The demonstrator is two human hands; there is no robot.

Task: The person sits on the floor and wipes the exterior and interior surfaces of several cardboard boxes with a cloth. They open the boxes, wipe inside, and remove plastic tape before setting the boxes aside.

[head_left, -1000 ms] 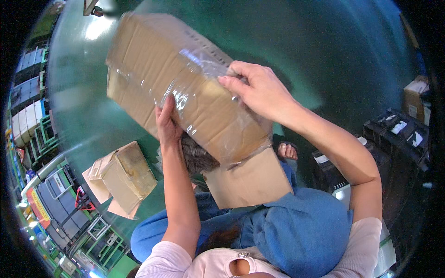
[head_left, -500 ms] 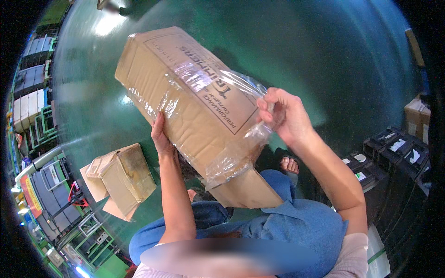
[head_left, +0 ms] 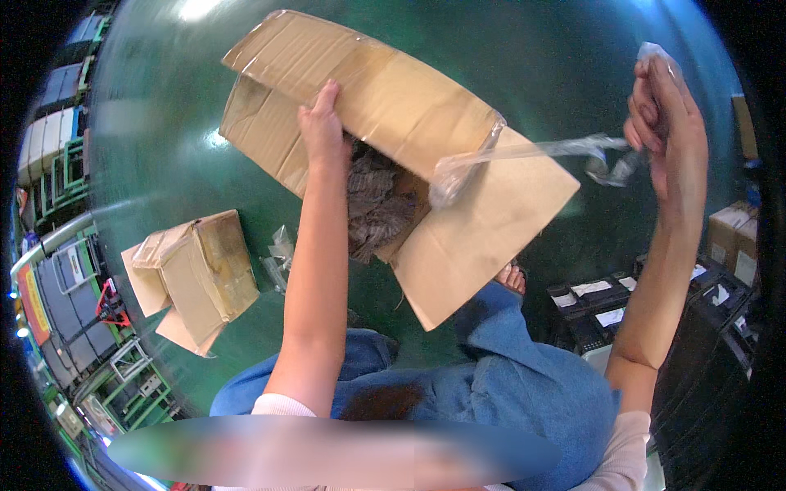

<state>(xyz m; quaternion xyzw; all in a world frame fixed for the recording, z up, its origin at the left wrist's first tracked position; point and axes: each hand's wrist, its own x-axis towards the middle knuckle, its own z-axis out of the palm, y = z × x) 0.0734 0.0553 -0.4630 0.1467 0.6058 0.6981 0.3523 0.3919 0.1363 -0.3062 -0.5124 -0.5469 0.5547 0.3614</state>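
A brown cardboard box (head_left: pixel 377 98) hangs tilted in front of me, its open side showing and a long flap (head_left: pixel 491 221) spread toward my legs. My left hand (head_left: pixel 323 131) is closed on the edge of the box's upper panel. Dark, crumpled material (head_left: pixel 377 200) fills part of the inside; its kind is unclear. Out to the right, my right hand (head_left: pixel 667 114) is closed on one end of a strip of clear packing tape (head_left: pixel 557 148). That strip stretches from the box's near corner, where it still clings, to my fingers.
Another cardboard box (head_left: pixel 205 278), flaps apart, lies on the green floor at left, with a scrap of clear plastic (head_left: pixel 280 258) beside it. Black crates (head_left: pixel 594 299) stand to the right near cartons (head_left: pixel 733 237). Green-framed racks (head_left: pixel 74 180) line the left side.
My right hand has swung right and away from me, drawing the tape off the box. The box has turned so its inside shows, and my left hand has shifted farther up.
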